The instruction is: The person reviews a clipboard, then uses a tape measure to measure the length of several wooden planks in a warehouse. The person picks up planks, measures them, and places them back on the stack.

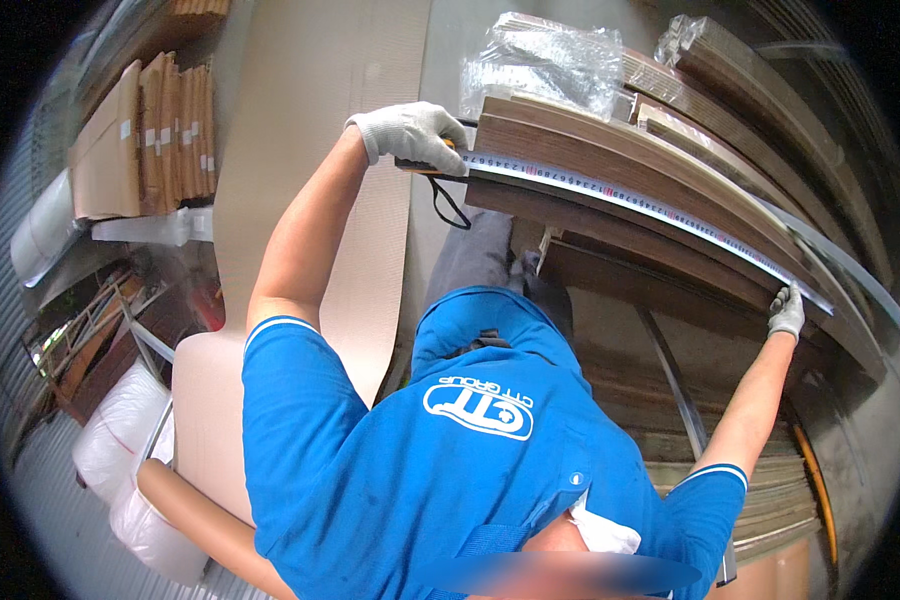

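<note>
At the left end of the brown boards point(560, 148), the person's gloved left hand point(410, 135) wraps its fingers around a tape measure case point(420, 168). The white blade point(610, 190) stretches along the boards. Toward their right end, the gloved right hand point(787, 311) touches the blade; its finger closure cannot be told.
</note>
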A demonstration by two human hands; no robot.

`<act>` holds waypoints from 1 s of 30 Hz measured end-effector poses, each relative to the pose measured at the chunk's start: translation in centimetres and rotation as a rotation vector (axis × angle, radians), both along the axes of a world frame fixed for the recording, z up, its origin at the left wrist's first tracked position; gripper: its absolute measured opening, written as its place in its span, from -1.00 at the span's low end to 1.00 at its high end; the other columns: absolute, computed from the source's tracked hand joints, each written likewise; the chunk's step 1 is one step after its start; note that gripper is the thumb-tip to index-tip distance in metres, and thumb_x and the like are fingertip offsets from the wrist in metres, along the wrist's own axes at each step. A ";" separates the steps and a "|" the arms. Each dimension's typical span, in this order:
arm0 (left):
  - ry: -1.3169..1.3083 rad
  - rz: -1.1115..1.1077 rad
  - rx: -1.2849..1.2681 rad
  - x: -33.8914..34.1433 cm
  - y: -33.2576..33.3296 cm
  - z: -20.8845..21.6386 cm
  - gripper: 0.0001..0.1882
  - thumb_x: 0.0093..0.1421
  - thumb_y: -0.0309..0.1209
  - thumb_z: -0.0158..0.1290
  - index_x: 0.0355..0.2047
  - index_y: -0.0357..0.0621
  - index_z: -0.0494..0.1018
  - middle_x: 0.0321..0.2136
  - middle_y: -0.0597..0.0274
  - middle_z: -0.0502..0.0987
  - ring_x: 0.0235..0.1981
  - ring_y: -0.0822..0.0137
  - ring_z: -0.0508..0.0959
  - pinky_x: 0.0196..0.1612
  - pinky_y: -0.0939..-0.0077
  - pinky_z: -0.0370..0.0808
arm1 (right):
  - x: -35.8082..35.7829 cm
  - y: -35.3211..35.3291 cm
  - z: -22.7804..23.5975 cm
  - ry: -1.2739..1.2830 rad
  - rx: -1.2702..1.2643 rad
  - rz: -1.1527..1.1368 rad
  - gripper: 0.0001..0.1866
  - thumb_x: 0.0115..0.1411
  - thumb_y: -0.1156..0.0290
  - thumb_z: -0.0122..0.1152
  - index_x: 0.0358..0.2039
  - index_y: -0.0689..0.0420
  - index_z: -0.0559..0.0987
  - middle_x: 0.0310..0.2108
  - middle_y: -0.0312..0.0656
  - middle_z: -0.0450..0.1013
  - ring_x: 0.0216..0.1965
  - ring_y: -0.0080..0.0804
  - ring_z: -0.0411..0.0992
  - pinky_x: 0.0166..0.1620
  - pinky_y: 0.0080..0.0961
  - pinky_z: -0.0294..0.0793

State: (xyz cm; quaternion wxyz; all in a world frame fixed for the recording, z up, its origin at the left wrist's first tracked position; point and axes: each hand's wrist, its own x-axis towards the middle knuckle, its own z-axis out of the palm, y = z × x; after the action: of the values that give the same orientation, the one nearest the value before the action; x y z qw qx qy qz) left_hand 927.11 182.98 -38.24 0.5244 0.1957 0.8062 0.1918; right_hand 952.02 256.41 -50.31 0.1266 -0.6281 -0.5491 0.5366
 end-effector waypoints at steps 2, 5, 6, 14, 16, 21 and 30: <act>0.003 0.003 0.021 -0.1 -0.2 -0.3 -0.49 -0.05 -0.10 0.26 -0.17 -0.21 0.60 -0.27 0.06 0.61 -0.26 0.22 0.58 -0.14 0.42 0.50 | -0.4 -0.9 0.4 -0.019 -0.014 0.010 -0.78 0.14 0.21 0.40 -0.41 0.05 0.58 -0.54 -0.35 0.50 -0.65 -0.64 0.40 -0.63 -0.73 0.36; -0.016 0.000 0.019 -0.1 -0.3 -0.5 -0.47 -0.07 -0.09 0.26 -0.16 -0.21 0.60 -0.26 0.06 0.61 -0.26 0.22 0.59 -0.14 0.42 0.51 | -0.8 -2.4 1.1 -0.059 -0.001 0.019 -0.76 0.14 0.18 0.40 -0.40 0.05 0.58 -0.54 -0.35 0.50 -0.64 -0.64 0.40 -0.63 -0.73 0.37; -0.025 -0.003 0.019 -0.2 -0.3 -0.5 -0.47 -0.07 -0.09 0.26 -0.16 -0.20 0.60 -0.27 0.06 0.61 -0.25 0.21 0.59 -0.14 0.42 0.51 | -0.9 -2.9 1.3 -0.038 -0.030 0.066 -0.76 0.14 0.17 0.40 -0.39 0.05 0.58 -0.54 -0.35 0.49 -0.64 -0.64 0.40 -0.63 -0.73 0.37; -0.032 0.009 0.035 -0.3 -0.2 -0.4 -0.45 -0.06 -0.08 0.26 -0.13 -0.20 0.59 -0.27 0.05 0.63 -0.26 0.23 0.61 -0.14 0.43 0.52 | 0.5 -9.7 2.5 -0.049 0.003 0.191 -0.63 0.16 0.07 0.35 -0.24 0.12 0.57 -0.46 -0.30 0.49 -0.54 -0.59 0.42 -0.53 -0.68 0.40; -0.048 0.020 0.042 -0.4 -0.3 -0.6 -0.45 -0.06 -0.08 0.26 -0.13 -0.21 0.59 -0.28 0.06 0.63 -0.26 0.23 0.61 -0.14 0.42 0.53 | 1.4 -12.0 2.8 -0.068 0.030 0.199 -0.63 0.17 0.09 0.35 -0.24 0.14 0.56 -0.45 -0.27 0.50 -0.54 -0.57 0.42 -0.51 -0.67 0.39; -0.050 0.008 0.129 -0.5 -0.6 -1.1 -0.45 -0.10 -0.01 0.21 -0.18 -0.12 0.63 -0.35 0.07 0.63 -0.32 0.23 0.61 -0.21 0.39 0.51 | 4.4 -17.4 2.9 -0.100 0.033 0.306 -0.66 0.20 0.14 0.31 -0.23 0.17 0.55 -0.43 -0.23 0.49 -0.52 -0.53 0.43 -0.50 -0.65 0.40; -0.043 -0.041 0.105 -0.9 -0.8 -1.4 -0.42 -0.08 -0.04 0.23 -0.12 -0.21 0.60 -0.29 0.04 0.62 -0.27 0.19 0.60 -0.13 0.41 0.51 | 9.6 -22.4 2.0 -0.247 -0.052 0.307 -0.61 0.22 0.16 0.28 -0.13 0.22 0.52 -0.38 -0.20 0.49 -0.49 -0.49 0.46 -0.49 -0.57 0.43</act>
State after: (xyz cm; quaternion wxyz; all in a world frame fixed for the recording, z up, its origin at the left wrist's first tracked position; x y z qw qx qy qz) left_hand 926.21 182.17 -39.62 0.5344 0.2355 0.7793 0.2271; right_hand 961.62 233.96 -48.32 -0.0413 -0.6013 -0.6356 0.4824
